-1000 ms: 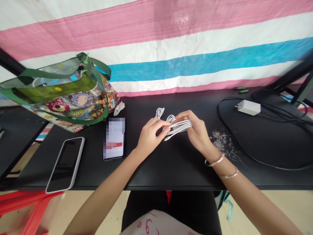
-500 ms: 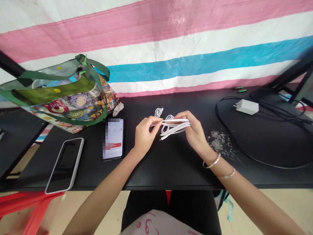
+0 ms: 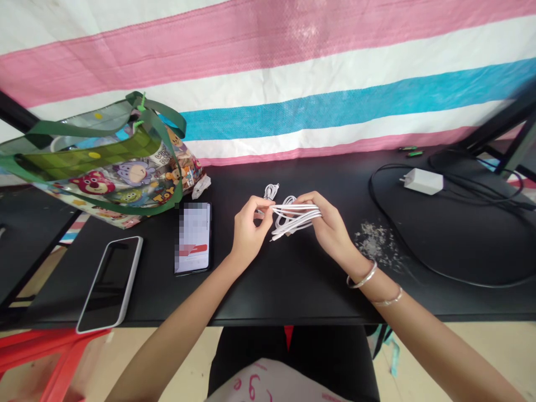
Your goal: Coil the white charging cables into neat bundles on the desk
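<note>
Head view: white cable (image 3: 295, 215) held just above the table (image 3: 293, 285), front centre, between my hands. My right hand (image 3: 329, 226) is closed round the looped bundle. My left hand (image 3: 247, 231) pinches one strand between thumb and forefinger, pulled taut off the loops. A small coil (image 3: 271, 191) lies just behind, apart. My judgement: grip the loops flat and even in the right, feed the strand with light tension, lay the turns side by side, and watch that the loose end hanging below doesn't snag.
</note>
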`<action>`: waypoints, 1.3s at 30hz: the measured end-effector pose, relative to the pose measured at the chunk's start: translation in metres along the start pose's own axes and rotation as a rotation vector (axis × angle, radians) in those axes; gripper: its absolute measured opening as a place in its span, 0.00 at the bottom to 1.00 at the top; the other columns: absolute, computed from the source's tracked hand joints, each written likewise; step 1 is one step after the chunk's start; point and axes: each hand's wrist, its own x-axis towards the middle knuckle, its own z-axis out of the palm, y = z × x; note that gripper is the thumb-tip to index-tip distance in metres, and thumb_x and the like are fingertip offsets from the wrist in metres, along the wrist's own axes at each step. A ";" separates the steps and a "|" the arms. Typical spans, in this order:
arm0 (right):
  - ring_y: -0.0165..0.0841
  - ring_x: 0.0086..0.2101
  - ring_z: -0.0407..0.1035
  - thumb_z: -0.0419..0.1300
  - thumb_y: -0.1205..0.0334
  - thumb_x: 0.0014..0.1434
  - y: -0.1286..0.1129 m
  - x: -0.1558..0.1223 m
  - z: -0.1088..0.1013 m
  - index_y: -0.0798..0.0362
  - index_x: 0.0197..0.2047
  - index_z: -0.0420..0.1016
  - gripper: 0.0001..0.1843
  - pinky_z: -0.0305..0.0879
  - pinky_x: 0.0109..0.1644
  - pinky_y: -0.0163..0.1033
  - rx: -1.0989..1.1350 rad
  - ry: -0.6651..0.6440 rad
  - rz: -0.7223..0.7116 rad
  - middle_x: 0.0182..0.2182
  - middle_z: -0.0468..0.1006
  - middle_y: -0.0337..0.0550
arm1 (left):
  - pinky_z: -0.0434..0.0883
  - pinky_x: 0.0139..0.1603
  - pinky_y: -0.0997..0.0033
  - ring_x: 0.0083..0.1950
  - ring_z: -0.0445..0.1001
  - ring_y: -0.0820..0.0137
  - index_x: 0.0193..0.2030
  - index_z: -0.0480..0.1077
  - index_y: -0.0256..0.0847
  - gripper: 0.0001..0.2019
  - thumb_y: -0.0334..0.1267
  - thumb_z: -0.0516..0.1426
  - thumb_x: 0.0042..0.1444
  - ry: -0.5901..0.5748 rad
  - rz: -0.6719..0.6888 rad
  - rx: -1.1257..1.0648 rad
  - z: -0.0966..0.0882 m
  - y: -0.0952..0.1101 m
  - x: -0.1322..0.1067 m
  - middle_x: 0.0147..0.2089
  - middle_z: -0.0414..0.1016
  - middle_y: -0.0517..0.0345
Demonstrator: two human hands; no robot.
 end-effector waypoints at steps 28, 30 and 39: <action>0.30 0.23 0.73 0.48 0.73 0.50 0.003 0.009 -0.018 0.51 0.35 0.69 0.13 0.71 0.28 0.36 -0.030 -0.088 0.008 0.26 0.78 0.36 | 0.71 0.32 0.78 0.35 0.75 0.73 0.34 0.69 0.41 0.02 0.35 0.57 0.53 -0.331 -0.104 -0.099 -0.008 0.006 0.006 0.33 0.76 0.59; 0.30 0.26 0.74 0.48 0.73 0.49 0.004 0.008 -0.019 0.51 0.36 0.69 0.15 0.71 0.32 0.37 -0.059 -0.119 -0.010 0.27 0.78 0.37 | 0.70 0.31 0.79 0.32 0.73 0.74 0.33 0.71 0.41 0.03 0.36 0.56 0.55 -0.317 -0.032 -0.023 -0.007 0.006 0.005 0.30 0.75 0.60; 0.34 0.37 0.74 0.53 0.56 0.61 0.000 0.007 -0.031 0.50 0.49 0.67 0.14 0.70 0.46 0.44 -0.009 -0.399 0.046 0.36 0.78 0.41 | 0.69 0.27 0.81 0.28 0.72 0.76 0.34 0.71 0.41 0.06 0.35 0.53 0.57 -0.202 -0.009 0.036 -0.008 0.003 0.007 0.29 0.75 0.61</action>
